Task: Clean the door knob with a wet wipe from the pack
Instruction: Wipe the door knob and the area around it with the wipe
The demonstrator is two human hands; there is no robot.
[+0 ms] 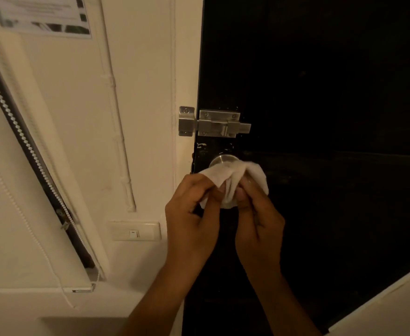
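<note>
A round metal door knob sits on the black door, and only its top shows above the white wet wipe. The wipe is bunched up just in front of and below the knob, covering its lower part. My left hand pinches the wipe's left side between thumb and fingers. My right hand holds the wipe's right side. The two hands are close together, below the knob. The wipe pack is not in view.
A steel slide bolt is fixed above the knob, reaching across to the cream door frame. A light switch is on the wall at the left. A window blind with a bead chain hangs far left. A pale surface cuts the lower right corner.
</note>
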